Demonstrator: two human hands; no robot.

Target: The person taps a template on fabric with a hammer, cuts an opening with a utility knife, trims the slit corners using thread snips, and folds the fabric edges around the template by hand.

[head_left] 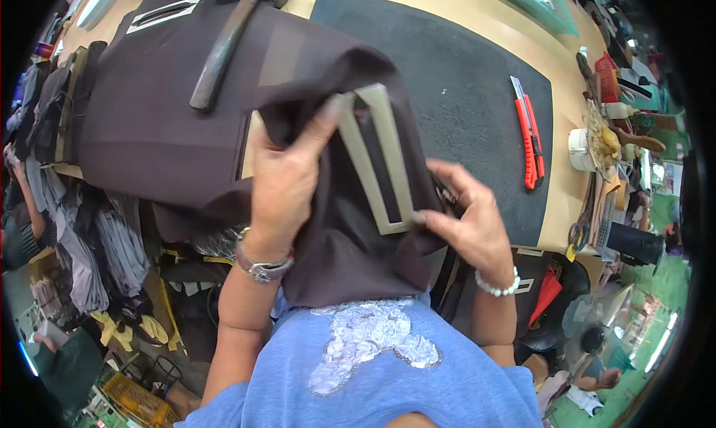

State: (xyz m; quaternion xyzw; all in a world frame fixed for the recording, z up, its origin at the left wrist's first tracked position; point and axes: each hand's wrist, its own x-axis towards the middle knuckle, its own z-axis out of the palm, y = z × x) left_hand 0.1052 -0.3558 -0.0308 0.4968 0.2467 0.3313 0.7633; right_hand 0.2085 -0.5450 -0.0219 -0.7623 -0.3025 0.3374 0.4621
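A dark brown leather-like piece (350, 260) is lifted up in front of my body, with a long slot in it edged by a pale rectangular border (400, 182). My left hand (287, 174) grips it at the slot's upper left, thumb by the end of the border. At the lower right, my right hand (473, 219) pinches its edge, with the thumb near the border's bottom corner. The fingertips behind the material are partly hidden, and the left thumb is a little blurred. More dark brown material (164, 122) lies flat on the table to the left.
A hammer (224, 51) rests on the flat brown material, near another pale-bordered slot (164, 14). On the black mat (462, 92) lies a red utility knife (529, 137) with its blade out. A white pot (579, 150) and scissors (578, 235) sit at the table's right edge.
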